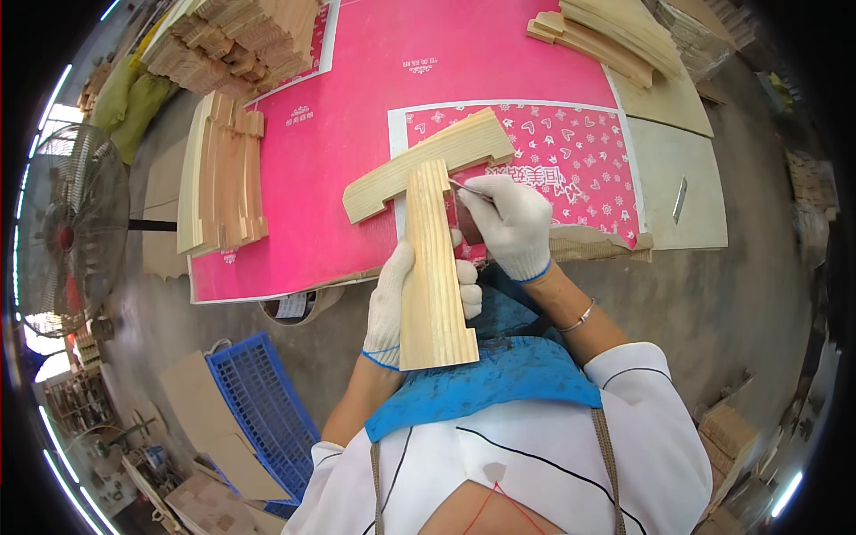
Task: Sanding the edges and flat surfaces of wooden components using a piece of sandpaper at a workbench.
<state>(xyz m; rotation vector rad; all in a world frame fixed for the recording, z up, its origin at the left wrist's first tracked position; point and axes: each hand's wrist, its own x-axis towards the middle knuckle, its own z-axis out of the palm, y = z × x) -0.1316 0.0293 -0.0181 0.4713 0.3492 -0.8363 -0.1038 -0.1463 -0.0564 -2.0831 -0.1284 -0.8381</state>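
My left hand [390, 294], in a white knit glove with a blue cuff, is wrapped round a notched pale wooden piece [430, 267]. The piece points away from me, its far end over the table edge. At the notch by that end, my right hand [511, 218], gloved the same way, pinches a thin dark tool [457, 185]; its tip meets the wood, and its exact kind is too small to tell. A second notched wooden piece [428, 165] lies slantwise on the table just beyond, partly covered by the held one.
Pink printed sheeting [348, 107] covers the table. Similar wooden pieces [223, 178] stand in a row at left, with a big stack [236, 45] behind and more [606, 45] far right. A slim metal tool [679, 201] lies at right. A fan [71, 223] and blue crate [263, 406] flank my left.
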